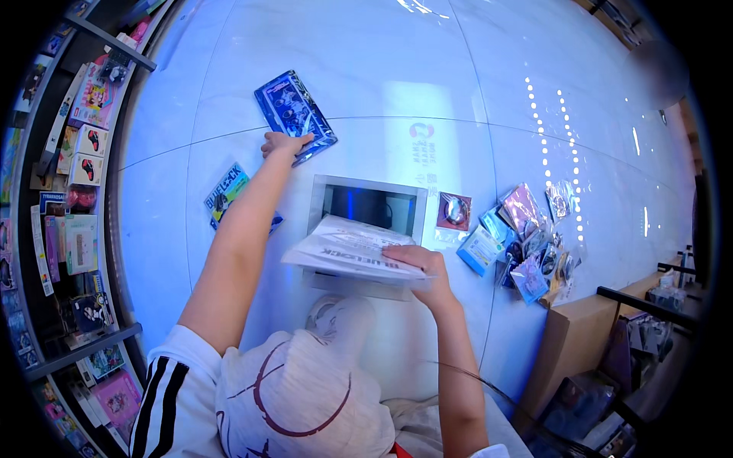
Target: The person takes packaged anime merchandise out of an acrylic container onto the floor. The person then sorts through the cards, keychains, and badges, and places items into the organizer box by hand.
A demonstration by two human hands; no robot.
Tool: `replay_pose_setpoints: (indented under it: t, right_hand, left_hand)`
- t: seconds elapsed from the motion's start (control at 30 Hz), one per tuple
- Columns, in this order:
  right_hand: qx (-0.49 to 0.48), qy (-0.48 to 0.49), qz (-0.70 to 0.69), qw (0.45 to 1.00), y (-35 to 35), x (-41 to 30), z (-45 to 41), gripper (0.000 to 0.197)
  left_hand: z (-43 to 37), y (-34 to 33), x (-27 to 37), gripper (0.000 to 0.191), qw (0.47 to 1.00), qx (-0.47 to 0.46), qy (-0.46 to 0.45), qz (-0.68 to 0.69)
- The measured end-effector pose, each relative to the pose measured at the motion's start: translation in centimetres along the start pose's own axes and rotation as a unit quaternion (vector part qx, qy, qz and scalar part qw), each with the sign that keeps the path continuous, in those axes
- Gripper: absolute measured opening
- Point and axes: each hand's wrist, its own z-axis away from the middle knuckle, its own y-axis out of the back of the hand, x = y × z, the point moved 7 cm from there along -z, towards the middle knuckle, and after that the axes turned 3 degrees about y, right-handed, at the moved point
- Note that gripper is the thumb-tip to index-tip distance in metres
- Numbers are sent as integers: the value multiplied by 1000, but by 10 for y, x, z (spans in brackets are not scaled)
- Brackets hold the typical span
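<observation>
My left hand (286, 144) reaches out to a dark blue illustrated package (295, 111) on the floor, its fingers on the near edge; whether it grips is not clear. My right hand (421, 266) holds the right side of a flat white printed package (355, 249), which bears large lettering and tilts over a box. That box (422, 214), pale-rimmed with a dark inside, stands on the floor before me, its near part hidden by the white package. Left of it, partly behind my left forearm, lies a green and blue printed package (226, 192).
Right of the box lie a small square package with a round item (455, 212) and a heap of small wrapped packets (527, 246). Shelves of boxed goods (86, 229) line the left side. A cardboard box (572, 326) and a rack stand at the lower right.
</observation>
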Motion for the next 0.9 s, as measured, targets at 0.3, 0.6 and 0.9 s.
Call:
replay_pose_setpoints:
  t: [0.3, 0.6, 0.9]
  right_hand:
    - [-2, 36, 20, 999, 0, -4, 7, 32]
    - [-4, 29, -6, 1000, -3, 3, 12, 40]
    - [6, 28, -5, 1000, -2, 7, 13, 32]
  left_hand:
    - [96, 90, -13, 33, 761, -135, -304, 557]
    - [248, 139, -23, 27, 789, -124, -602, -5]
    - [288, 140, 2, 18, 726, -61, -666, -159]
